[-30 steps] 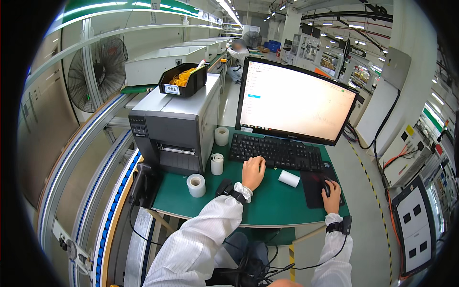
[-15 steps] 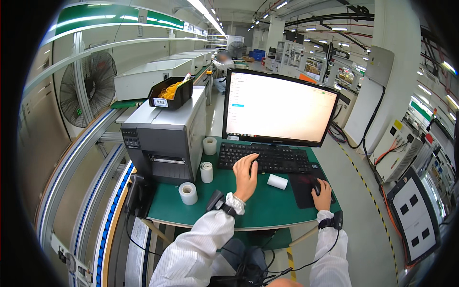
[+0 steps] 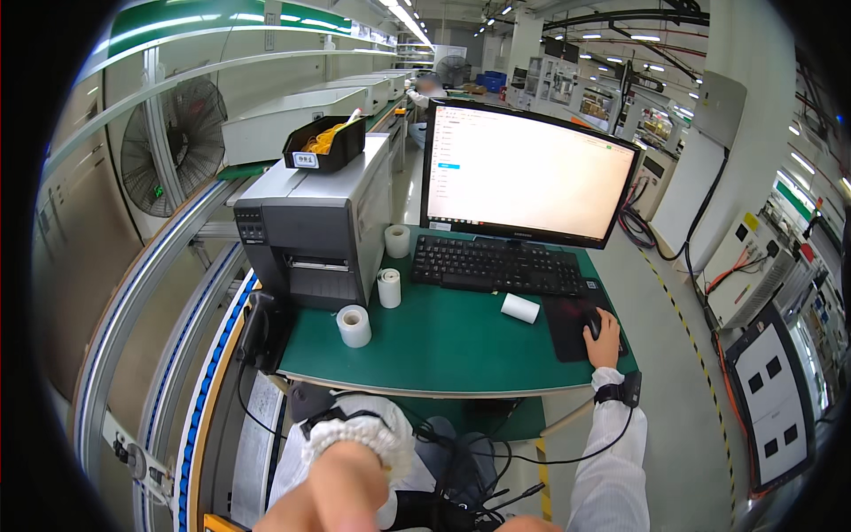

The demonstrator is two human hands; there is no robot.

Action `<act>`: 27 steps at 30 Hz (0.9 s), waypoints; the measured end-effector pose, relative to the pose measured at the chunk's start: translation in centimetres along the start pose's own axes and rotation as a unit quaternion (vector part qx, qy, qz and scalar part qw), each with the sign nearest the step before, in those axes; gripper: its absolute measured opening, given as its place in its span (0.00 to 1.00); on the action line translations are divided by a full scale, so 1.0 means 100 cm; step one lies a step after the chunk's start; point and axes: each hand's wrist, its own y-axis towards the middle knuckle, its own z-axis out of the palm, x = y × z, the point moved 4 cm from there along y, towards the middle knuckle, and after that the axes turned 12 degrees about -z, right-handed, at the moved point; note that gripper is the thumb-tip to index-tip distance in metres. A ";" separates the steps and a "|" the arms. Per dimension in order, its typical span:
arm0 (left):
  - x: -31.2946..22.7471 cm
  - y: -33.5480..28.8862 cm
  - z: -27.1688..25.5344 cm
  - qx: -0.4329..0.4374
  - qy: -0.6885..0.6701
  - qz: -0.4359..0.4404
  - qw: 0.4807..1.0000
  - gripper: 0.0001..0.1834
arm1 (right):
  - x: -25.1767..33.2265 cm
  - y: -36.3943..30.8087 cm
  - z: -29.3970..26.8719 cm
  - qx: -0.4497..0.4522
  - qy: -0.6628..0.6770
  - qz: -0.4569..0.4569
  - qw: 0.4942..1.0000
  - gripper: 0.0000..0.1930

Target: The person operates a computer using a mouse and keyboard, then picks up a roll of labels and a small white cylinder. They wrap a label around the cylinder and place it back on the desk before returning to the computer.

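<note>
My right hand (image 3: 605, 342) rests curled over a black computer mouse (image 3: 591, 323) on a dark mouse pad (image 3: 563, 326) at the table's right end. Close to the camera at the lower edge, my left hand (image 3: 332, 492) is raised off the table, blurred and partly cut off, its fingers not to be made out. Beyond the mouse pad stand a black keyboard (image 3: 496, 264) and a lit monitor (image 3: 532, 177) showing a mostly white page with a menu at its left. A white paper roll (image 3: 520, 309) lies on its side just in front of the keyboard.
Several label rolls (image 3: 354, 326) stand beside a grey label printer (image 3: 306, 248), which carries a black bin (image 3: 326, 146) of yellow items. A handheld scanner (image 3: 259, 332) sits at the green table's (image 3: 417, 350) left corner. Conveyor rails (image 3: 133, 337) run along the left. Another person (image 3: 428, 93) is far behind.
My left hand has left the front of the keyboard and come back toward me to the lower edge. The right hand stays on the mouse. The view has shifted slightly.
</note>
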 end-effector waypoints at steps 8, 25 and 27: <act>-0.017 -0.038 -0.029 0.029 -0.128 0.115 0.985 0.17 | 0.003 -0.004 -0.002 -0.009 0.003 -0.016 1.000 0.26; 0.224 -0.315 -0.102 0.265 0.646 -0.444 0.561 0.23 | 0.007 0.002 -0.003 -0.036 0.026 -0.018 0.999 0.21; 0.222 -0.314 -0.103 0.259 0.649 -0.439 0.565 0.23 | 0.011 0.000 -0.005 -0.028 0.020 -0.013 0.999 0.21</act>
